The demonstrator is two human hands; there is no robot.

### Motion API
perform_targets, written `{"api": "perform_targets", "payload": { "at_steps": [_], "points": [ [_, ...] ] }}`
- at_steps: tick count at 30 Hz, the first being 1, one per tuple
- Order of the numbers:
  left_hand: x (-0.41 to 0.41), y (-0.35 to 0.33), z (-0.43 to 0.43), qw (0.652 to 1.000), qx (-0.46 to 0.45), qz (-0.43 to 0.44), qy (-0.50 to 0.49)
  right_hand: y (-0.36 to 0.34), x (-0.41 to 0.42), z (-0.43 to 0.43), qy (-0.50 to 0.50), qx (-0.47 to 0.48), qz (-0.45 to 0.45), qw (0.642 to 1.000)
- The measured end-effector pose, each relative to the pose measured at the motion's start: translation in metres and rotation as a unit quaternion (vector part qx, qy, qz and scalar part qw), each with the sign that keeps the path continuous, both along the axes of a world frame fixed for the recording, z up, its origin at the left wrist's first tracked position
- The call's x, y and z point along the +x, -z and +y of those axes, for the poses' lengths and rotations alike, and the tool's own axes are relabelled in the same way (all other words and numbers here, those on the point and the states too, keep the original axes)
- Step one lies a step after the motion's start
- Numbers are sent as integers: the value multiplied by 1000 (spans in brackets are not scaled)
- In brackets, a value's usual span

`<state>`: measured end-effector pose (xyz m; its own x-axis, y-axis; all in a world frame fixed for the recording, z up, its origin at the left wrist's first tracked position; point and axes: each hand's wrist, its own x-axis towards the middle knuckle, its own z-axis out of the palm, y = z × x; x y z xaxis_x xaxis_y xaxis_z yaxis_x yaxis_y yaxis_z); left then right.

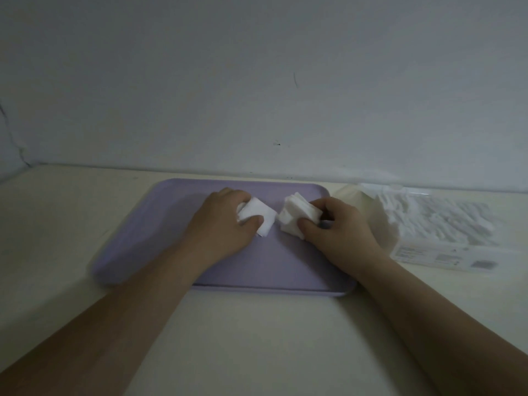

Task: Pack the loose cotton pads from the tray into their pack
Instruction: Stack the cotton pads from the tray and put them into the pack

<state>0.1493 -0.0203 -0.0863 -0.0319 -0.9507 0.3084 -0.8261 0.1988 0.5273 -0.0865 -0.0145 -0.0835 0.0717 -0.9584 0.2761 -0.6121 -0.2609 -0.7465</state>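
A lilac tray (148, 238) lies on the pale table in front of me. Over its far middle, my left hand (220, 224) pinches a small stack of white square cotton pads (258, 214) between thumb and fingers. Close to the right of it, my right hand (340, 228) grips a thicker, fanned stack of cotton pads (294, 217). The two stacks sit a short gap apart, low over the tray. The clear plastic pack (440, 224), partly filled with white pads, lies on the table just right of the tray, its crumpled open end (360, 204) facing my right hand.
A grey-white wall rises straight behind the table's far edge. Bare table surface stretches left of the tray and between the tray and me. Both my forearms reach in from the bottom corners.
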Motion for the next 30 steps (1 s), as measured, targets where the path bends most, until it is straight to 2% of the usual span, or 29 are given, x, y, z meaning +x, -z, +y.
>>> {"api": "perform_targets", "payload": {
  "at_steps": [2,6,10,12,14,16,20,24,27,30],
  "points": [
    [1,3,0,1000,-17,-8,13,0,0,1,-2,3,-9,1000],
    [-4,4,2,989,-124,-10,82,0,0,2,0,5,-23,1000],
    [-12,-12,11,977,-185,70,80,-1,0,4,7,-15,-53,998],
    [-17,-26,17,970,-133,196,61,-4,0,5,1,-33,-74,997],
    [-22,-34,20,931,-31,351,92,-4,-1,4,-3,-34,-100,994],
    [-25,-30,21,903,57,408,124,-4,-3,3,-14,-14,-139,990],
    [-28,-18,23,911,100,371,148,-2,-5,1,-80,50,-250,964],
    [-31,-17,27,887,116,412,174,0,-6,-1,-114,86,-292,946],
    [-30,-15,27,904,107,375,173,0,-6,-1,-116,93,-287,946],
    [-30,-12,24,931,71,335,127,1,-6,-2,-120,94,-280,948]
  ]
}}
